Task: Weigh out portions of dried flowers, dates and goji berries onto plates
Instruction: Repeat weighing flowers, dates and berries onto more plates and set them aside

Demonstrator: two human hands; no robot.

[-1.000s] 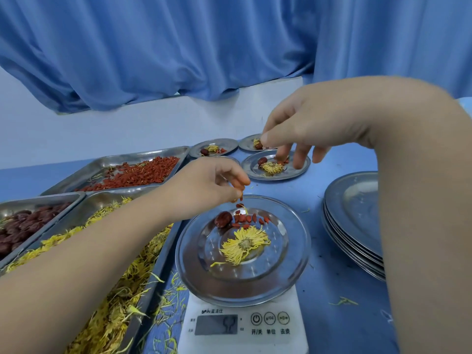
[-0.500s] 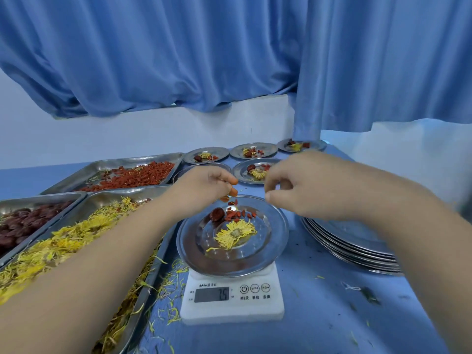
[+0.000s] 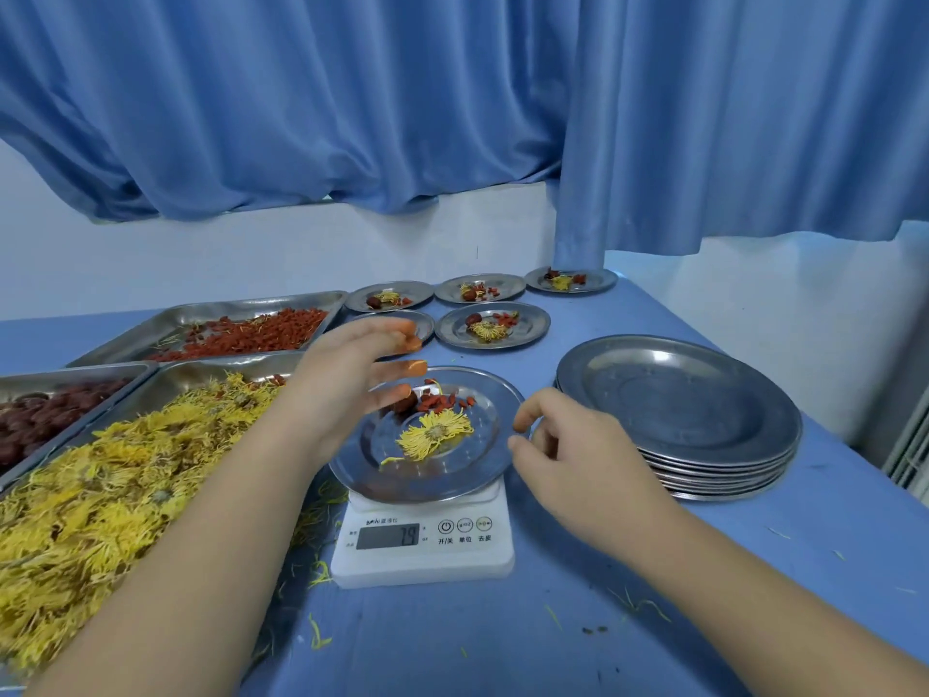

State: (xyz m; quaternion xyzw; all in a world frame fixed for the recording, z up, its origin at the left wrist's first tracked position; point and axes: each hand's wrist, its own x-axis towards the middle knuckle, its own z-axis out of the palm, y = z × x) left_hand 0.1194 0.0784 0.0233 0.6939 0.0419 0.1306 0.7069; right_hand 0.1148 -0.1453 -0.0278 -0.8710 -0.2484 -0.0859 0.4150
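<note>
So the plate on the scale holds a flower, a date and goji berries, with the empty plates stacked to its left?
No: the head view shows the empty plates stacked to the right of that plate; the rest is right.

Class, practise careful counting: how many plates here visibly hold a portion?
5. One plate sits on the scale, one just beyond it, three in the back row. Another plate behind the left hand may hold a portion too; its contents are hidden.
</note>
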